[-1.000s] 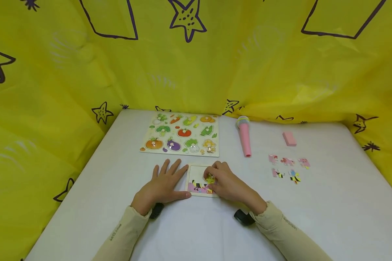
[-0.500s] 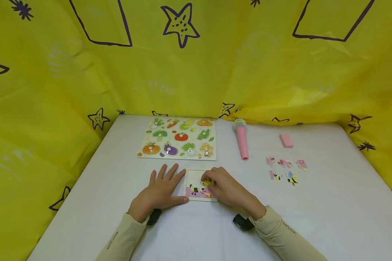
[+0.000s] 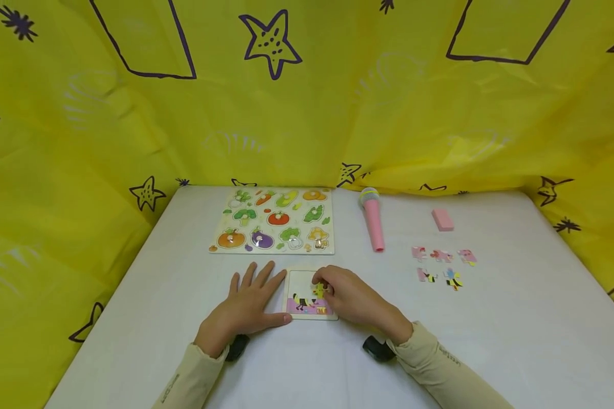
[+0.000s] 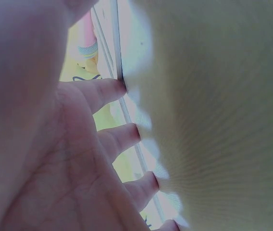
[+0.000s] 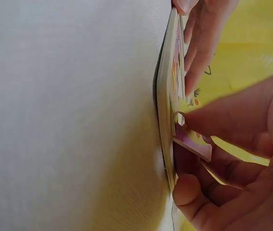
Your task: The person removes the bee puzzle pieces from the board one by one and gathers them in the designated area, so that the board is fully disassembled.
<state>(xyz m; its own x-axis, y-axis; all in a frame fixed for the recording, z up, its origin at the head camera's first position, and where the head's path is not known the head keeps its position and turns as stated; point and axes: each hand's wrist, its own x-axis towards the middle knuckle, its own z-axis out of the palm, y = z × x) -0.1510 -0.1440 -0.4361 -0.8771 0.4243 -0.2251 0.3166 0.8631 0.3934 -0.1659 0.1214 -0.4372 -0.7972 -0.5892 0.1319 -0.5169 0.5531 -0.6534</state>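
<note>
L hand spread, fingers straight; R hand pinching small yellow-and-purple flat puzzle pc at square cream-rimmed puzzle board.
Dark lettering on beige fabric sleeves too small to read. Pc is btwn hands, nearer R, over board's R side; L thumb touches board's near L corner. R-wrist cam shows pc's purple part & pale edge, tilted up off board; head cam mostly gets its yellow face.

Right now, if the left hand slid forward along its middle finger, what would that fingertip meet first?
Probably the near edge of the cream rectangular vegetable puzzle board; the exact gap is unclear.
</note>
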